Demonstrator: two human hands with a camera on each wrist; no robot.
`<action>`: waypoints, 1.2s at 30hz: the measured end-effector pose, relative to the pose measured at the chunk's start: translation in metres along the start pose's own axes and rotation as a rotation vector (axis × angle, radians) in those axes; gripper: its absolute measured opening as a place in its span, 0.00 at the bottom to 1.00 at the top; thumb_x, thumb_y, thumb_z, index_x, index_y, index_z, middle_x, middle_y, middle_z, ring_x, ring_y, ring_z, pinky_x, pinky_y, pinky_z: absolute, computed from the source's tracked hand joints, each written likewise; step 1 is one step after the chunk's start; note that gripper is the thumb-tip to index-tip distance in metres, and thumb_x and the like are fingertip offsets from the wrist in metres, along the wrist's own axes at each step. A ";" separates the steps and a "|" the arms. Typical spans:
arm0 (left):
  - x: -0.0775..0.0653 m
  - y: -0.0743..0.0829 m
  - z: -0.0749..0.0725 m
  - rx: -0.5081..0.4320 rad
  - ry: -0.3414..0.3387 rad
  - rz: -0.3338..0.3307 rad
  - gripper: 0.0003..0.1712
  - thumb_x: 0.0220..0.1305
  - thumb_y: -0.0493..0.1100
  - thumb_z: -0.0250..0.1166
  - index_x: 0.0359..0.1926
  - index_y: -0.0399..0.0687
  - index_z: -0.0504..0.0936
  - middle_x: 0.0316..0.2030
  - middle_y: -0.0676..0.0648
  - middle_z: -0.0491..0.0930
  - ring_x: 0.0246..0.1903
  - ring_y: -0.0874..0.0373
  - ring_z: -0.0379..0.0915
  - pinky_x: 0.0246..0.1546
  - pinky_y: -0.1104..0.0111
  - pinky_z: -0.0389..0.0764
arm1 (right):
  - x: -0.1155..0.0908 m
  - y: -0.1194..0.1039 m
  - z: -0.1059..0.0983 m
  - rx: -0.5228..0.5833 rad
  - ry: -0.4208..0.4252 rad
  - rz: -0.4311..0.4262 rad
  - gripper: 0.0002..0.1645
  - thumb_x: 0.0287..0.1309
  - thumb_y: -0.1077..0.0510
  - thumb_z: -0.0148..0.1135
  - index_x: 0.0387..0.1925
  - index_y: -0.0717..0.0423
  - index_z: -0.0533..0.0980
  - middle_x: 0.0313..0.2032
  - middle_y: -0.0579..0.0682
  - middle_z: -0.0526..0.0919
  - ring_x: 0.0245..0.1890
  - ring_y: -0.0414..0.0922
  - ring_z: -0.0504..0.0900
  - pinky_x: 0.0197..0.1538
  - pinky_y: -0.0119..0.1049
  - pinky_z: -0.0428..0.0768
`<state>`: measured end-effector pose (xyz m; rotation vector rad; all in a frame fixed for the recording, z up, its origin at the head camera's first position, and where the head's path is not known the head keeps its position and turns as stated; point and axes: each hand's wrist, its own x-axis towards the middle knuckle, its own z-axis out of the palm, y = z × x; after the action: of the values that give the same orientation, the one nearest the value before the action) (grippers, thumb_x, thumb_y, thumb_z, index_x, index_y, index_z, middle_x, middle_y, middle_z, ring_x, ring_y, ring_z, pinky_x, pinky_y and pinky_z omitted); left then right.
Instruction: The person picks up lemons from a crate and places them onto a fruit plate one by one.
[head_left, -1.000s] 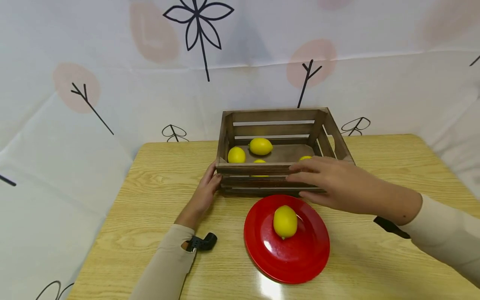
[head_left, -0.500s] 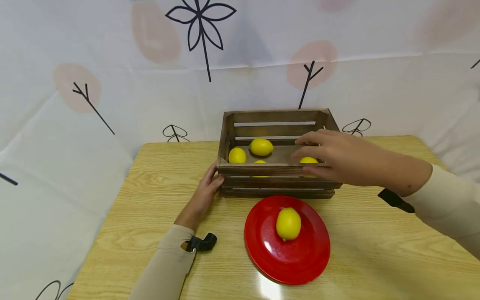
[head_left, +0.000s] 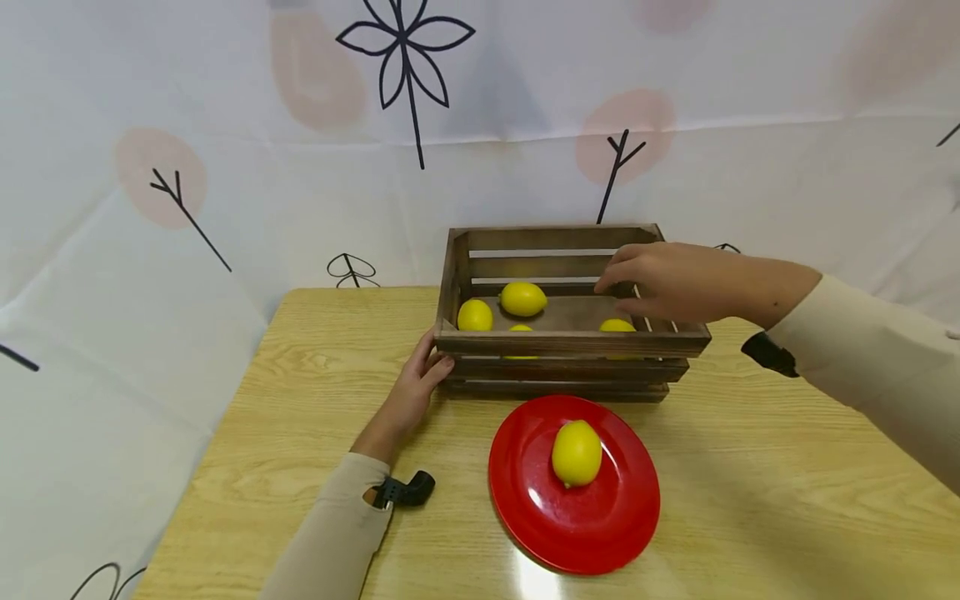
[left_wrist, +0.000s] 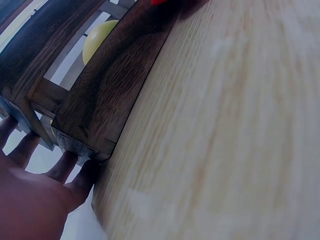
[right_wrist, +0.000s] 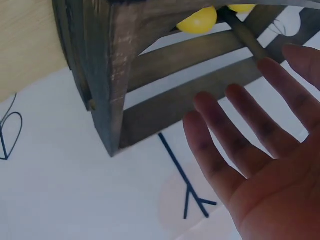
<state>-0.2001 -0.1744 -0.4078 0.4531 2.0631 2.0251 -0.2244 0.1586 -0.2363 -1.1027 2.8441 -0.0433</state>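
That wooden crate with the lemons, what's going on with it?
A person's left hand rests against the left end of the wooden crate. Their right hand, holding nothing, hovers over its right side. Four lemons can be seen inside, and another lemon sits on a red plate in front of the crate, on a wood-grain table.
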 end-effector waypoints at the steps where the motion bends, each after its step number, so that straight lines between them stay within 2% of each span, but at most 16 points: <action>1: 0.000 0.000 0.000 -0.001 0.002 0.001 0.32 0.70 0.39 0.47 0.71 0.58 0.48 0.69 0.46 0.49 0.68 0.47 0.48 0.65 0.51 0.53 | 0.002 0.002 0.000 0.009 -0.012 0.002 0.17 0.55 0.54 0.62 0.48 0.49 0.78 0.51 0.50 0.77 0.49 0.48 0.77 0.51 0.46 0.76; 9: -0.002 0.001 0.000 0.018 0.011 -0.003 0.32 0.70 0.40 0.48 0.71 0.59 0.48 0.69 0.46 0.50 0.68 0.48 0.49 0.65 0.51 0.54 | 0.025 0.014 0.007 0.101 -0.130 -0.002 0.16 0.57 0.58 0.59 0.49 0.51 0.77 0.50 0.49 0.79 0.49 0.47 0.77 0.53 0.46 0.75; 16: -0.003 0.000 0.000 0.022 0.010 -0.016 0.33 0.70 0.41 0.47 0.71 0.60 0.47 0.70 0.45 0.49 0.68 0.48 0.49 0.66 0.51 0.53 | 0.045 0.019 0.015 0.125 -0.213 0.010 0.16 0.59 0.58 0.58 0.50 0.51 0.77 0.50 0.50 0.80 0.51 0.48 0.77 0.53 0.46 0.75; 23: 0.005 -0.020 -0.005 0.002 0.011 0.015 0.32 0.69 0.44 0.50 0.69 0.68 0.50 0.69 0.49 0.51 0.68 0.50 0.49 0.65 0.51 0.53 | 0.058 0.025 0.013 0.128 -0.256 -0.023 0.14 0.60 0.58 0.56 0.48 0.51 0.77 0.49 0.51 0.80 0.50 0.49 0.77 0.51 0.47 0.75; 26: 0.007 -0.024 -0.006 0.008 0.010 0.028 0.32 0.69 0.45 0.51 0.69 0.68 0.50 0.69 0.49 0.51 0.68 0.50 0.49 0.66 0.51 0.53 | 0.063 0.024 0.011 0.151 -0.265 -0.027 0.14 0.61 0.58 0.55 0.48 0.51 0.77 0.50 0.52 0.79 0.52 0.51 0.76 0.52 0.48 0.75; 31: 0.001 -0.008 -0.002 0.013 0.010 0.004 0.33 0.70 0.40 0.48 0.71 0.61 0.48 0.70 0.47 0.49 0.68 0.48 0.48 0.66 0.51 0.53 | 0.073 0.021 0.015 0.155 -0.289 0.003 0.15 0.62 0.57 0.55 0.49 0.50 0.77 0.51 0.51 0.79 0.52 0.50 0.76 0.53 0.47 0.75; 36: -0.004 0.005 0.001 0.045 0.014 -0.023 0.33 0.70 0.41 0.48 0.71 0.61 0.47 0.70 0.46 0.50 0.68 0.48 0.49 0.66 0.52 0.53 | 0.080 0.019 0.017 0.149 -0.325 0.012 0.15 0.61 0.56 0.54 0.50 0.51 0.76 0.51 0.52 0.78 0.52 0.51 0.75 0.53 0.49 0.73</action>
<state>-0.1957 -0.1745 -0.4034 0.4217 2.1162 1.9776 -0.2947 0.1188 -0.2599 -0.9626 2.5145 -0.0668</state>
